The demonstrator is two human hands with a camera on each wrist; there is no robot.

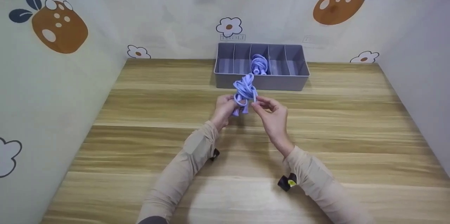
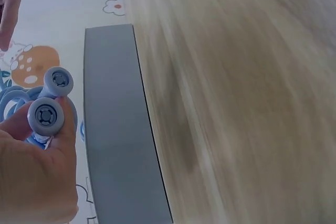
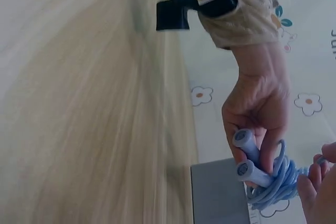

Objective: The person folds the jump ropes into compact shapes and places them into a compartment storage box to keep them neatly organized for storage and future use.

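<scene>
A light-blue jump rope, its cord wound in a bundle with two handles, is held up above the table just in front of the grey box. My left hand grips it around the handles, whose round ends face the left wrist view. With thumb and fingertips, my right hand pinches the cord at the bundle's right side. In the right wrist view the two handles stick out between the left hand's thumb and fingers, and part of the right hand shows at the cord.
A grey box with several compartments stands at the back of the wooden table, against the patterned wall. Another coiled jump rope lies in its middle compartment. Small black cameras hang from both wrists.
</scene>
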